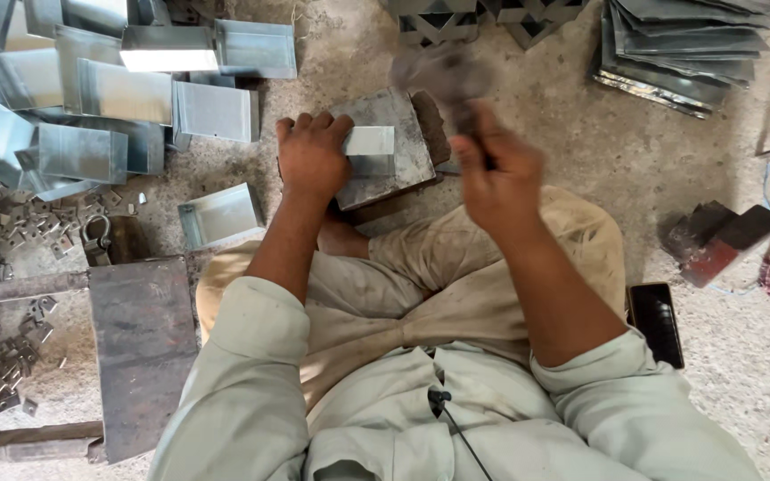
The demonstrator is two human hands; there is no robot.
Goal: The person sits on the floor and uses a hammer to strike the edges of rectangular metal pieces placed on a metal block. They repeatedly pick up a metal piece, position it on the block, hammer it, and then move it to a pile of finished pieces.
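My left hand presses a small bent sheet-metal piece flat against a thick steel block on the floor in front of my crossed legs. Over the block, my right hand is raised, gripping the handle of a hammer whose head is motion-blurred above the block's far right corner.
Several folded sheet-metal boxes are piled at the upper left, one lone box near my left knee. Flat metal sheets are stacked upper right. Small brackets litter the left. A dark steel plate, bricks and a phone lie nearby.
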